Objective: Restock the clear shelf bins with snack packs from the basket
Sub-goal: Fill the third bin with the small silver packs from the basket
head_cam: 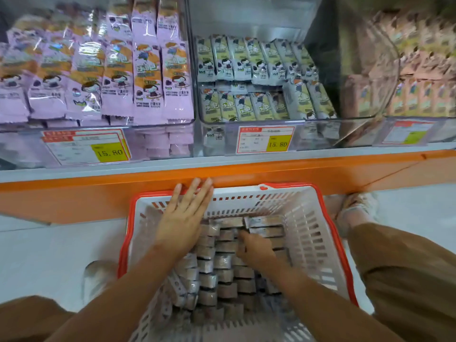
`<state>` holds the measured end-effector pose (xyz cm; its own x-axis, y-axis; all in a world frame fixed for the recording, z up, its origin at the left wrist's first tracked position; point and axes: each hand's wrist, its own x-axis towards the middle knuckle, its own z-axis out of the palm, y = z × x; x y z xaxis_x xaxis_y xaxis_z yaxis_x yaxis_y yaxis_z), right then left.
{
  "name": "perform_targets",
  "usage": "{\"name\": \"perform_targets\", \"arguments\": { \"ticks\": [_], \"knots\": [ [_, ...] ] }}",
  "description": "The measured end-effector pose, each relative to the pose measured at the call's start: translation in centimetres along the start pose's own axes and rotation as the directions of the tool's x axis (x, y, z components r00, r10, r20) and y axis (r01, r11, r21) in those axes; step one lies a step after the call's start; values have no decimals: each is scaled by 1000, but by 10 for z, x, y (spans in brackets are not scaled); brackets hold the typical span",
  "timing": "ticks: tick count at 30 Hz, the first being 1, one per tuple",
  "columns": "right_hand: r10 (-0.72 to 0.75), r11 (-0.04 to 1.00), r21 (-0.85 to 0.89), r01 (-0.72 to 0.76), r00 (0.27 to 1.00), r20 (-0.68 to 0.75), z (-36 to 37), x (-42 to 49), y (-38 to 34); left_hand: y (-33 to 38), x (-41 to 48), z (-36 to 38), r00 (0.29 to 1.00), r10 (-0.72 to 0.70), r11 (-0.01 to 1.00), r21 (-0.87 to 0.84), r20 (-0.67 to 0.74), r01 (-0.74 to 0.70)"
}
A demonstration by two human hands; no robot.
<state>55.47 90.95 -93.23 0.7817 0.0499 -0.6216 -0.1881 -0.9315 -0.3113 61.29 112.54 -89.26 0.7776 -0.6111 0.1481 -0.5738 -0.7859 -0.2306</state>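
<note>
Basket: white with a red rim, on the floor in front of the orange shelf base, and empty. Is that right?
Not empty. The head view shows the basket packed with rows of snack packs, the right hand down among them. The rest stands: white, red rim, on the floor in front of the orange shelf base.

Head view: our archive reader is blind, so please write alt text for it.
A person's left hand, fingers straight, is held over a red-rimmed white basket while the right hand digs among its snack packs. Above, clear shelf bins hold purple packs and, beside them, yellow packs.
</note>
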Motion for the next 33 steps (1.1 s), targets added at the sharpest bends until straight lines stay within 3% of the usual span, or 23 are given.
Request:
{"name": "perform_targets", "arguments": {
  "ticks": [8,13,18,25,29,33],
  "knots": [
    [89,977,-198,-80,995,36,20,15,-9,2,-5,9,1000,16,999,-48,-3,-16],
    [99,973,-209,-95,995,8,19,9,-10,2,-6,4,1000,-12,998,-66,18,13],
    [100,990,102,-96,994,-35,11,2,-9,2,-5,-9,997,-22,995,-93,76,29],
    [-69,884,441,154,977,-203,-60,-23,-22,11,-1,-34,995,-51,946,-316,85,75],
    [-80,747,617,247,955,-284,-103,-50,-40,20,7,-56,991,11,816,-574,133,67],
    [-129,624,690,367,919,-373,-135,-82,-54,26,14,-86,992,-74,626,-769,102,126]
  ]
}}
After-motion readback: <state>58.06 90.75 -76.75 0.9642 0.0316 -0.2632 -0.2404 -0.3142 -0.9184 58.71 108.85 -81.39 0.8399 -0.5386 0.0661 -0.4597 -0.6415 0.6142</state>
